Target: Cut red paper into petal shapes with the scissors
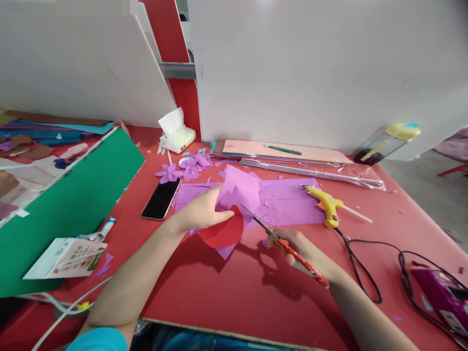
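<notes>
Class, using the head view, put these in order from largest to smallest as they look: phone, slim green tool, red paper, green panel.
1. Green panel
2. Red paper and phone, unranked: close in size, with the left hand covering some red paper
3. Slim green tool

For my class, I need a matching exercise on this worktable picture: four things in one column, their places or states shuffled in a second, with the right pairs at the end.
Things
1. Metal scissors with red handles
2. Flat red piece with a curved edge
3. Yellow pistol-shaped glue gun
4. Rectangular phone with a black screen

Places or states
A. Lying beside purple petalled flower shapes
B. Held in the left hand
C. Held in the right hand
D. Nozzle over a flat purple sheet

Right pairs: 1-C; 2-B; 3-D; 4-A
</notes>
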The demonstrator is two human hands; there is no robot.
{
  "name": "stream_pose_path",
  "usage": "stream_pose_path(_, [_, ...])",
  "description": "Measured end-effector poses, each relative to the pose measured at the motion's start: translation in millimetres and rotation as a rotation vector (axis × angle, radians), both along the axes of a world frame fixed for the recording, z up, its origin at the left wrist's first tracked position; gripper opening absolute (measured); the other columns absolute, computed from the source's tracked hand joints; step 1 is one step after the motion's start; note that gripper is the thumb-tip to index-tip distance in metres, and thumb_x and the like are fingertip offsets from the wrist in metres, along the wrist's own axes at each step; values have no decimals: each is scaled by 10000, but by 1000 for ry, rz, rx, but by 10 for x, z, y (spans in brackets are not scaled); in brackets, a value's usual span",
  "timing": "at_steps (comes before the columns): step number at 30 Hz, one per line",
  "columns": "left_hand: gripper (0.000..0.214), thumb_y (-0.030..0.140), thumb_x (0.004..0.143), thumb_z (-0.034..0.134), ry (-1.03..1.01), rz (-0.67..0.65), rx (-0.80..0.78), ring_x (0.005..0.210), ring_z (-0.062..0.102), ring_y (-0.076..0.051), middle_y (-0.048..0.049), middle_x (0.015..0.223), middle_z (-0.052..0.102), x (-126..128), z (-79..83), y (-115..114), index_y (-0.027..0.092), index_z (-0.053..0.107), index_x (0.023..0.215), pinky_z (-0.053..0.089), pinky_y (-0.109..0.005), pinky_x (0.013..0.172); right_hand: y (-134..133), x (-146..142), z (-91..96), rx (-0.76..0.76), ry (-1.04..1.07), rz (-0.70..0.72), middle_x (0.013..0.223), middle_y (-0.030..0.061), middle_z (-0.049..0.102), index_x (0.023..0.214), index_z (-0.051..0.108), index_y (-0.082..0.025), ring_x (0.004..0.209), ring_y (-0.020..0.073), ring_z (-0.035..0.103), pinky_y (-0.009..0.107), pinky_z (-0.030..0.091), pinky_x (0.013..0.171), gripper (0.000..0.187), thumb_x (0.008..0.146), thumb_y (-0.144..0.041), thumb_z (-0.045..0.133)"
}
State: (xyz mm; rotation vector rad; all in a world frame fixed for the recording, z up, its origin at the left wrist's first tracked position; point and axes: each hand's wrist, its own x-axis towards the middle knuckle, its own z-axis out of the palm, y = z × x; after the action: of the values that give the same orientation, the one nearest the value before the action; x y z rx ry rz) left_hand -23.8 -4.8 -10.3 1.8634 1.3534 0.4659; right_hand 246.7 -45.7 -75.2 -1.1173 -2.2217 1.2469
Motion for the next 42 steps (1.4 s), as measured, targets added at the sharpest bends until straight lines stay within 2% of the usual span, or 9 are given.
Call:
stream_pose_path(7, [392,322,753,581,-56,-47,36,986,620,-239,-69,1113,649,-1,-12,12,171,516,1108,486,-351,845,-2,-63,28,-83,-15,-71,626,-9,562,708,499,-166,571,142,485,230,366,532,100,631,-109,467])
stream_pose_path(18, [377,303,749,570,-53,-48,-30,966,630,-251,-87,1098,658,-52,-34,48,156,537,1094,506,-353,800,7,-85,9,-145,0,-96,610,3,543,698,561,-141,547,136,460,236,364,520,108,630,-167,481])
stream_pose_path(31, [424,328,729,586,32,-20,4,1062,585,-271,-98,1180,615,-92,-72,89,156,529,1112,451,-368,897,12,-44,-98,-122,-33,-68,583,-7,613,678,561,-147,523,127,514,223,364,512,127,714,-133,440])
stream_pose_path(38, [391,307,741,573,-26,-69,-16,1007,609,-248,-76,1127,641,-82,-49,93,160,535,1102,469,-345,870,17,-53,-74,-121,-57,-64,572,-7,624,670,576,-147,517,128,528,218,366,509,144,698,-110,440])
stream_pose_path(42, [425,312,730,584,48,-31,16,1026,594,-264,-82,1149,628,-78,-26,95,152,531,1120,461,-342,886,15,-39,-109,-127,-71,-104,568,-9,624,642,595,-146,498,114,510,207,347,493,174,670,-85,434])
